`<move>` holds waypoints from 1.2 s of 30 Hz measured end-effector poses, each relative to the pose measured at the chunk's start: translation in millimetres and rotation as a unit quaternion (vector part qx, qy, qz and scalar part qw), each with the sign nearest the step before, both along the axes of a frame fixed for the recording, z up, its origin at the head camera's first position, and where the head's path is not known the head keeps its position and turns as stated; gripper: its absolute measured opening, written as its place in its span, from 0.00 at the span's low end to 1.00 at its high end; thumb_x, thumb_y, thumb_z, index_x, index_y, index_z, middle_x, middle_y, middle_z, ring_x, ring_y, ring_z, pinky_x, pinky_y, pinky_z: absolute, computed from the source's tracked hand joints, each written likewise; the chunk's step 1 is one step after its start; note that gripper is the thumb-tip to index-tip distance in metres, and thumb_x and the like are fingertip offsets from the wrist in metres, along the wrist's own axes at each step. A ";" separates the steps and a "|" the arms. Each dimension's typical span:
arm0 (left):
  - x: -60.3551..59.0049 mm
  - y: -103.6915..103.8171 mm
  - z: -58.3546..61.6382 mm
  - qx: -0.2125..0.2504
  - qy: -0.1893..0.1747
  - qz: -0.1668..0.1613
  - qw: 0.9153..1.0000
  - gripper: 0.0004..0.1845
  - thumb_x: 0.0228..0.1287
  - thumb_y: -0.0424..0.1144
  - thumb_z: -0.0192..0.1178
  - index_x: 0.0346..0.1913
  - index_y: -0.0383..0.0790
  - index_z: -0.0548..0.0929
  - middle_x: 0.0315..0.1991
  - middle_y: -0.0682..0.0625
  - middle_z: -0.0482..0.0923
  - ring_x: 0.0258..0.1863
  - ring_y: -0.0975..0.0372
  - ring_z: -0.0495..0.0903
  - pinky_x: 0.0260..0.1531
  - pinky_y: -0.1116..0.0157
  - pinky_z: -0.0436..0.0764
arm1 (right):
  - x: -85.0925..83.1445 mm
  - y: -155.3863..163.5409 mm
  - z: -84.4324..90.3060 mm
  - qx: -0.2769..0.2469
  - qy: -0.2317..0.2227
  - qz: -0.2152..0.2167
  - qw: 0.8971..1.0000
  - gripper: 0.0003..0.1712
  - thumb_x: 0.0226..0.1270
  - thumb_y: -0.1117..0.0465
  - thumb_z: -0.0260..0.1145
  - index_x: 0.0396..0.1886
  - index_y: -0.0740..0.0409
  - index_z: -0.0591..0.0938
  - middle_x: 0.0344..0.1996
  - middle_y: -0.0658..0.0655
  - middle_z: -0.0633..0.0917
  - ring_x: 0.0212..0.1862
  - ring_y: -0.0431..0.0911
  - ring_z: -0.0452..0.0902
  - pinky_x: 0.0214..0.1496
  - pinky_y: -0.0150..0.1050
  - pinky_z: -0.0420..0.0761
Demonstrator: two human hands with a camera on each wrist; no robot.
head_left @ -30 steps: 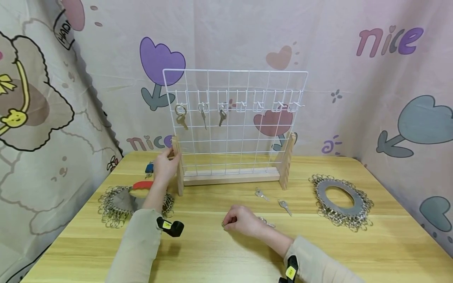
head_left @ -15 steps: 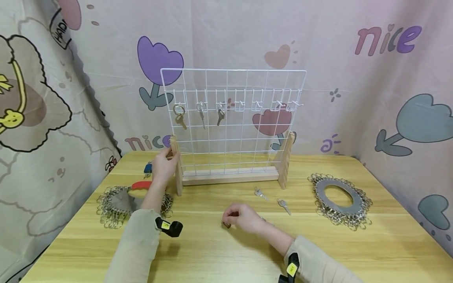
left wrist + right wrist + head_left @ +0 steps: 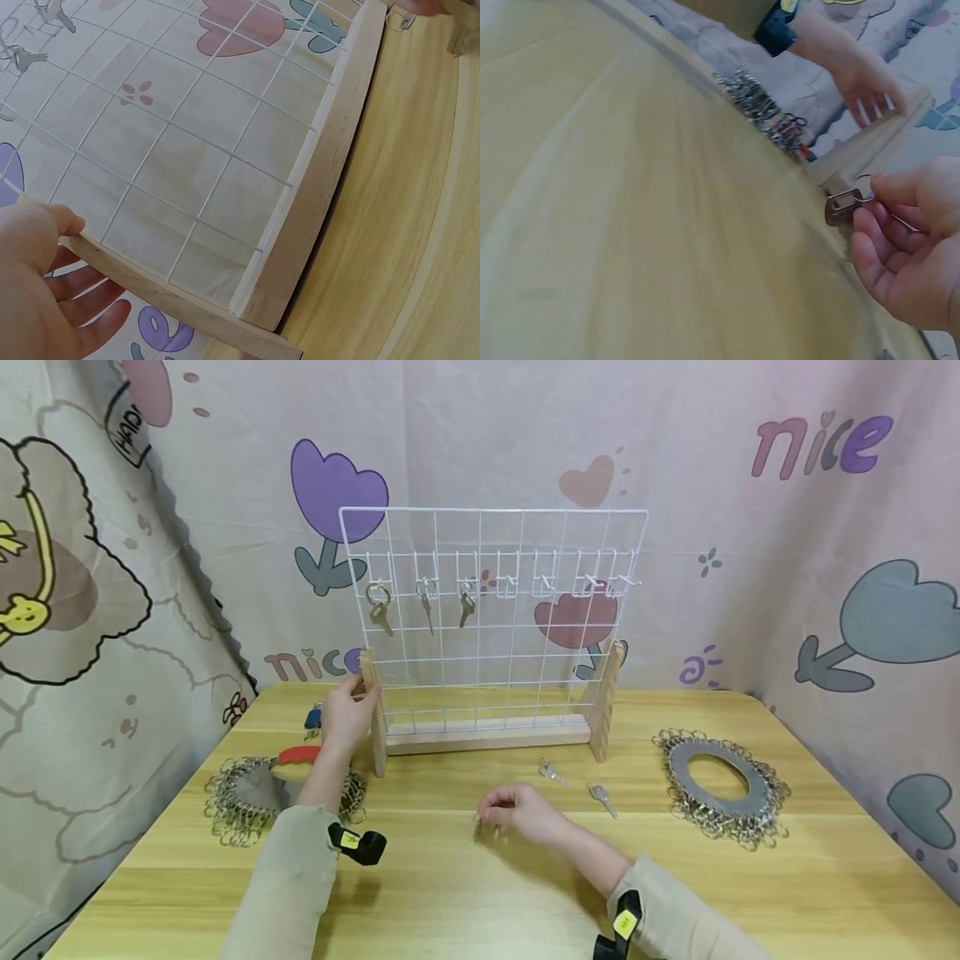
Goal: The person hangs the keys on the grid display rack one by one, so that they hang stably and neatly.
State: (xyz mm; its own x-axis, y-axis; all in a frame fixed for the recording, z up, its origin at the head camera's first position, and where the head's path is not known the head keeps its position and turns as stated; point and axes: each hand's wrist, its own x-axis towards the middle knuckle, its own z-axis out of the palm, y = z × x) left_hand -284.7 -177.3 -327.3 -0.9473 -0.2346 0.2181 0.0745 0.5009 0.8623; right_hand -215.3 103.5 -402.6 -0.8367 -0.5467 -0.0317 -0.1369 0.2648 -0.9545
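Note:
A white wire rack (image 3: 491, 610) stands on wooden feet at the back of the table. My left hand (image 3: 352, 697) grips its left wooden post (image 3: 372, 710); the left wrist view shows the thumb (image 3: 66, 222) in front of the post (image 3: 150, 289) and the fingers behind it. My right hand (image 3: 489, 817) hovers just above the table in front of the rack. It pinches a small key on a ring (image 3: 844, 204) between thumb and fingers. Three keys (image 3: 426, 600) hang on the rack's left hooks.
Two loose keys (image 3: 551, 771) (image 3: 602, 795) lie in front of the rack's right foot. A grey oval plate edged with key rings (image 3: 722, 775) lies at the right. A similar ring pile (image 3: 243, 789) sits at the left, with a red-handled item (image 3: 300, 753) beside it.
My right hand has risen slightly off the table and moved a little toward the rack, lifting the key with it. The left hand stays on the post.

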 end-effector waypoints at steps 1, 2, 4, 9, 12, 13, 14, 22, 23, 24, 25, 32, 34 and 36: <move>0.3 0.1 -0.1 0.000 0.000 0.000 1.000 0.26 0.68 0.43 0.52 0.64 0.33 0.68 0.57 0.36 0.72 0.55 0.45 0.72 0.53 0.51 0.73 | -0.6 1.1 2.0 -0.002 0.000 0.001 1.000 0.09 0.64 0.65 0.60 0.38 0.69 0.80 0.29 0.55 0.81 0.29 0.43 0.75 0.32 0.37 0.78; 0.6 0.3 -0.1 0.000 -0.001 0.000 1.000 0.26 0.68 0.43 0.52 0.64 0.33 0.68 0.57 0.36 0.72 0.55 0.45 0.72 0.53 0.51 0.73 | -1.3 2.2 4.4 -0.005 -0.001 0.002 1.000 0.09 0.65 0.65 0.60 0.38 0.69 0.79 0.29 0.55 0.81 0.30 0.44 0.75 0.34 0.38 0.79; 1.1 0.8 0.2 0.001 -0.002 0.000 1.000 0.26 0.68 0.43 0.51 0.64 0.33 0.68 0.57 0.36 0.72 0.56 0.45 0.72 0.53 0.51 0.73 | -3.8 5.1 9.6 -0.009 0.007 0.003 1.000 0.09 0.66 0.65 0.58 0.38 0.69 0.79 0.30 0.55 0.81 0.32 0.45 0.76 0.37 0.40 0.79; 2.0 1.2 1.6 0.005 -0.002 -0.002 1.000 0.26 0.68 0.43 0.51 0.65 0.33 0.67 0.57 0.36 0.71 0.56 0.45 0.71 0.54 0.51 0.72 | -11.9 12.8 23.8 -0.018 0.018 -0.008 1.000 0.10 0.66 0.65 0.58 0.39 0.69 0.79 0.29 0.52 0.80 0.33 0.45 0.77 0.43 0.47 0.79; 2.3 1.3 2.5 0.004 -0.002 -0.002 1.000 0.26 0.68 0.42 0.51 0.65 0.33 0.67 0.57 0.35 0.71 0.56 0.45 0.71 0.54 0.51 0.72 | -17.2 16.2 33.0 -0.042 0.015 -0.011 0.999 0.10 0.66 0.67 0.58 0.39 0.73 0.78 0.27 0.52 0.80 0.32 0.45 0.77 0.45 0.52 0.78; 2.3 1.3 2.8 0.003 -0.002 -0.002 1.000 0.26 0.68 0.42 0.51 0.65 0.33 0.67 0.57 0.35 0.71 0.56 0.45 0.71 0.54 0.51 0.72 | -19.1 17.2 36.3 -0.052 0.013 -0.011 0.998 0.11 0.66 0.68 0.58 0.39 0.75 0.77 0.27 0.52 0.80 0.32 0.44 0.77 0.45 0.53 0.78; 2.4 1.4 2.9 0.002 -0.002 -0.002 1.000 0.26 0.68 0.43 0.51 0.65 0.33 0.67 0.57 0.35 0.71 0.56 0.45 0.71 0.54 0.51 0.72 | -20.9 18.2 39.7 -0.058 0.015 -0.012 0.998 0.11 0.66 0.68 0.57 0.39 0.76 0.76 0.27 0.52 0.80 0.32 0.43 0.77 0.45 0.52 0.78; 2.4 0.6 2.2 -0.002 -0.005 -0.001 1.000 0.26 0.68 0.43 0.51 0.65 0.33 0.67 0.57 0.35 0.72 0.56 0.45 0.71 0.54 0.51 0.72 | -31.1 23.6 73.5 -0.063 0.055 -0.041 0.996 0.10 0.67 0.67 0.57 0.39 0.74 0.76 0.27 0.53 0.80 0.32 0.42 0.77 0.43 0.43 0.80; 2.3 0.5 1.7 -0.003 -0.005 -0.001 1.000 0.26 0.68 0.43 0.51 0.65 0.33 0.67 0.57 0.35 0.72 0.56 0.45 0.71 0.54 0.51 0.72 | -32.0 23.8 78.3 -0.063 0.057 -0.049 0.995 0.09 0.67 0.67 0.57 0.39 0.73 0.76 0.27 0.53 0.80 0.32 0.42 0.77 0.43 0.43 0.80; 2.2 0.3 1.3 -0.003 -0.004 -0.001 1.000 0.26 0.68 0.43 0.51 0.65 0.32 0.67 0.57 0.35 0.72 0.56 0.45 0.71 0.54 0.51 0.72 | -33.0 23.9 83.1 -0.065 0.061 -0.055 0.994 0.09 0.67 0.67 0.57 0.38 0.72 0.76 0.27 0.53 0.80 0.32 0.42 0.77 0.43 0.42 0.80; 1.9 0.3 0.8 -0.005 -0.003 0.000 1.000 0.26 0.68 0.44 0.51 0.65 0.32 0.67 0.57 0.35 0.72 0.56 0.45 0.72 0.54 0.51 0.72 | -33.7 23.8 88.1 -0.068 0.063 -0.063 0.994 0.08 0.67 0.67 0.57 0.38 0.71 0.76 0.27 0.53 0.80 0.32 0.42 0.77 0.42 0.41 0.80; 0.5 0.3 -2.3 -0.017 0.015 0.006 1.000 0.25 0.67 0.42 0.52 0.62 0.32 0.70 0.54 0.35 0.74 0.53 0.45 0.75 0.52 0.52 0.72 | -43.6 21.0 116.7 -0.098 0.094 -0.085 0.987 0.08 0.67 0.68 0.57 0.38 0.71 0.76 0.28 0.53 0.80 0.31 0.42 0.77 0.42 0.42 0.80; 0.3 0.3 -2.4 -0.015 0.016 0.007 1.000 0.25 0.67 0.42 0.52 0.63 0.32 0.69 0.54 0.35 0.74 0.53 0.45 0.75 0.53 0.51 0.72 | -45.7 20.2 124.4 -0.101 0.107 -0.089 0.985 0.07 0.67 0.68 0.57 0.38 0.71 0.76 0.28 0.53 0.80 0.31 0.42 0.77 0.42 0.42 0.80; 0.6 0.5 -2.0 -0.015 0.015 0.006 1.000 0.25 0.67 0.42 0.52 0.63 0.32 0.69 0.54 0.35 0.74 0.53 0.45 0.74 0.53 0.51 0.72 | -46.8 19.6 132.1 -0.107 0.114 -0.090 0.984 0.08 0.68 0.68 0.56 0.39 0.72 0.75 0.28 0.53 0.79 0.31 0.41 0.77 0.41 0.38 0.80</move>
